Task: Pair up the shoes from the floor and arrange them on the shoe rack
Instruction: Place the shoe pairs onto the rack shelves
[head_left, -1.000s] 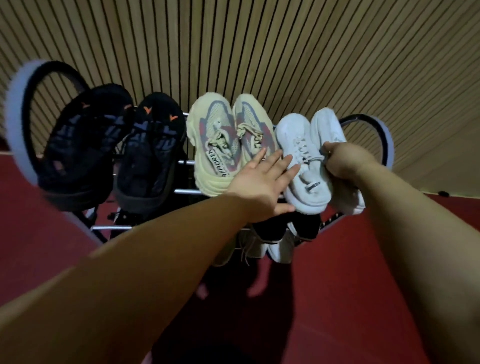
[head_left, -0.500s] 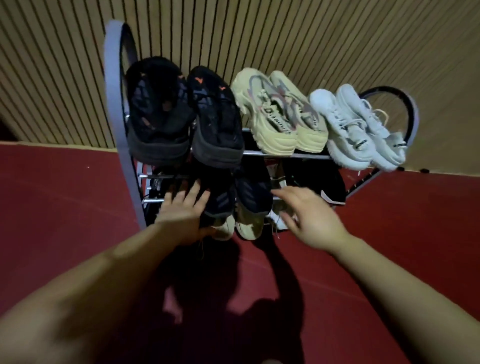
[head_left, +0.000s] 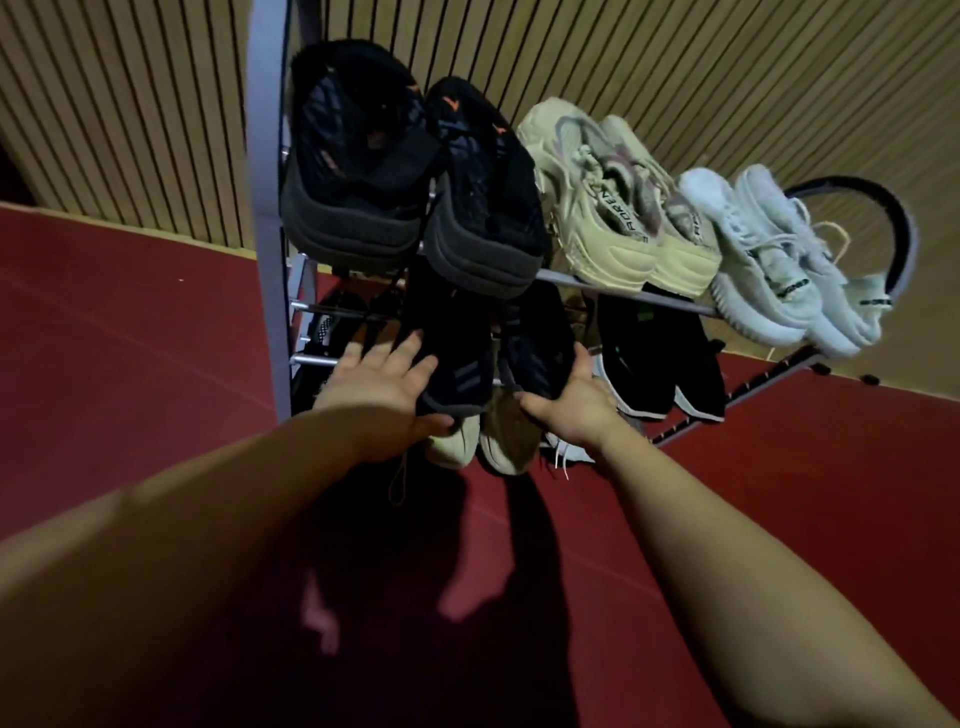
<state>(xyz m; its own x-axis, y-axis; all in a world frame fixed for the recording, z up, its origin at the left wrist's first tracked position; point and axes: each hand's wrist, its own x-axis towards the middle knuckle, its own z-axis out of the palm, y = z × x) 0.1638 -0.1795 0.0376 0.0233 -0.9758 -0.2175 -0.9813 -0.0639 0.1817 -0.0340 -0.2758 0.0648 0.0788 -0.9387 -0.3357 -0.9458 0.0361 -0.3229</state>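
A metal shoe rack (head_left: 267, 218) stands against the slatted wall. Its top shelf carries a black pair (head_left: 415, 176), a cream pair (head_left: 618, 202) and a white pair (head_left: 779, 260). On the middle shelf sit a dark navy pair (head_left: 493, 348) and a black pair with white soles (head_left: 660, 353). My left hand (head_left: 384, 400) rests on the left navy shoe, thumb under its toe, fingers spread. My right hand (head_left: 571, 400) holds the toe of the right navy shoe. Beige shoes (head_left: 483, 441) show on the lowest level.
Red floor (head_left: 130, 364) spreads around the rack. The ribbed wooden wall (head_left: 130, 104) runs behind it. More dark shoes (head_left: 332, 322) sit at the rack's left, half hidden. A loose white lace (head_left: 561, 460) hangs by the bottom shelf.
Both hands dropped from the top shelf's cream and white shoes to the middle shelf and now touch the navy pair. The view has moved closer and lower.
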